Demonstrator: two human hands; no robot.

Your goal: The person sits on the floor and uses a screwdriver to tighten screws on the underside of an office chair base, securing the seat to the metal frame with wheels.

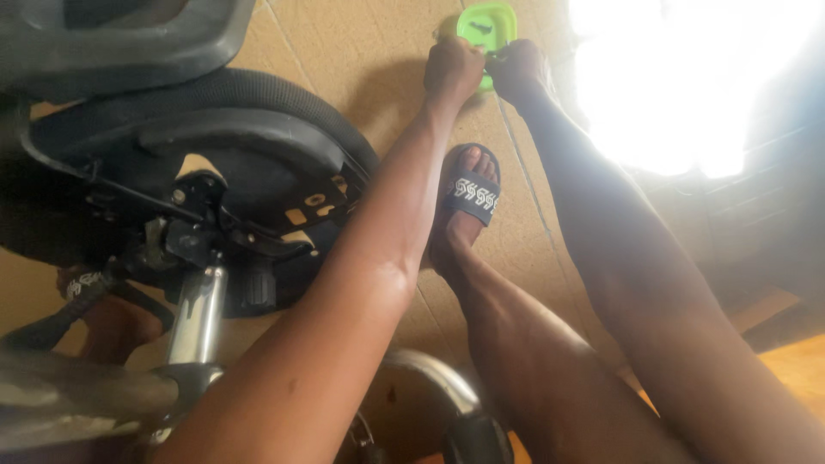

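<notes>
A bright green plastic container point(485, 24) lies on the tan tiled floor point(361, 51) at the top of the view. My left hand point(453, 69) is curled into a fist against its lower left edge. Beside it, my right hand point(520, 73) closes on the lower right edge. The fingertips of both hands are hidden from here. Both arms stretch far forward from the bottom of the view. Between them lies my leg, its foot in a dark slide sandal point(471, 193) with a white pattern.
An overturned black office chair point(215, 155) fills the left side, its seat underside, levers and chrome column point(198, 314) facing me. A chrome base arm point(438, 382) curves at the bottom. Glaring light point(679, 77) washes out the upper right.
</notes>
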